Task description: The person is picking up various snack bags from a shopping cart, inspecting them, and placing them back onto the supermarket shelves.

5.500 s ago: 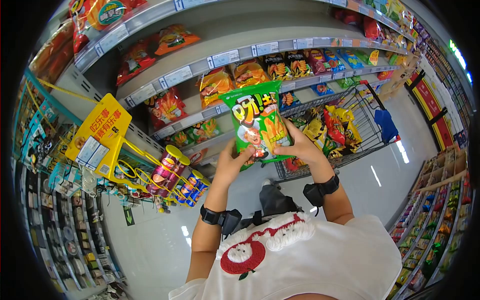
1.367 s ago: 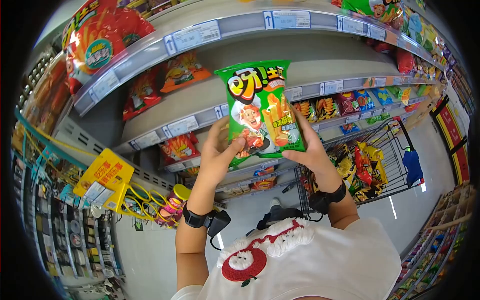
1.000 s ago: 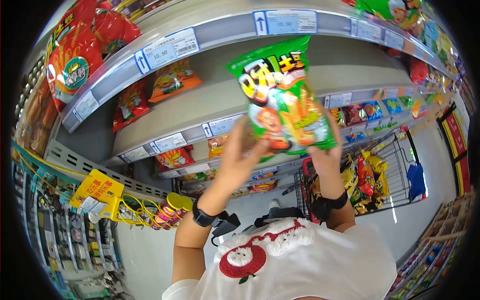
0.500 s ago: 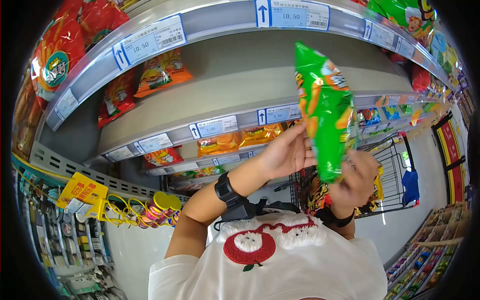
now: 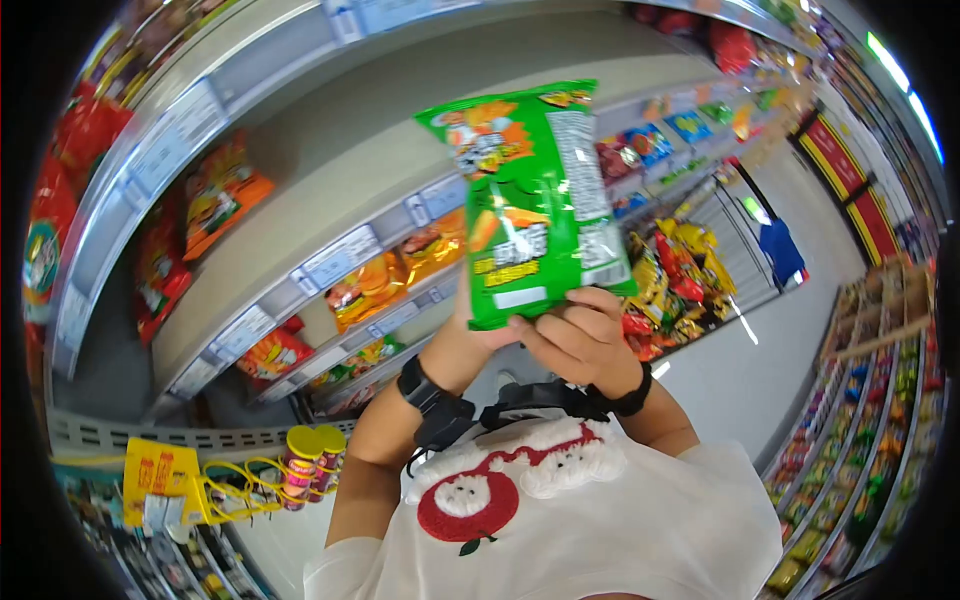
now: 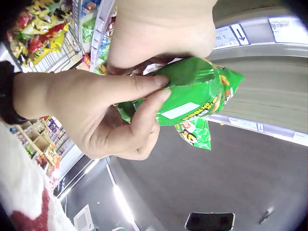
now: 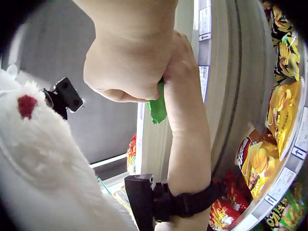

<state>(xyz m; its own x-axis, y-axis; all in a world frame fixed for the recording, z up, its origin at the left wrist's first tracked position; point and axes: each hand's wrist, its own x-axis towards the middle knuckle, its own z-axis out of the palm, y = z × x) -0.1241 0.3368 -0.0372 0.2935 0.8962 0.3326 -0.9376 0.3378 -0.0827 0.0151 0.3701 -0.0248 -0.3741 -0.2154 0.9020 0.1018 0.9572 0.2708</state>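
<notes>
A green chip bag (image 5: 540, 200), nearly upright, shows its printed back with a barcode in the head view. My left hand (image 5: 480, 325) holds its lower left corner, its fingers mostly hidden behind the bag. At the bottom edge my right hand (image 5: 580, 340) pinches the bag with curled fingers. In the left wrist view, thumb and forefinger of the right hand (image 6: 110, 108) meet on the bag's end (image 6: 185, 96), next to the left hand (image 6: 161, 33). Only a green corner (image 7: 157, 108) shows below the right hand (image 7: 132, 62) in the right wrist view.
Shelves (image 5: 350, 160) with price labels and snack bags stand in front. A cart (image 5: 740, 265) holding several snack packs is at the right. A yellow rack (image 5: 162, 480) with canisters (image 5: 303, 465) hangs at the lower left; more shelves (image 5: 860, 480) stand at the right.
The bag has turned from its front, through edge-on, to its back, and moved left in the head view. The right hand has come in to its bottom edge. The view has swung right.
</notes>
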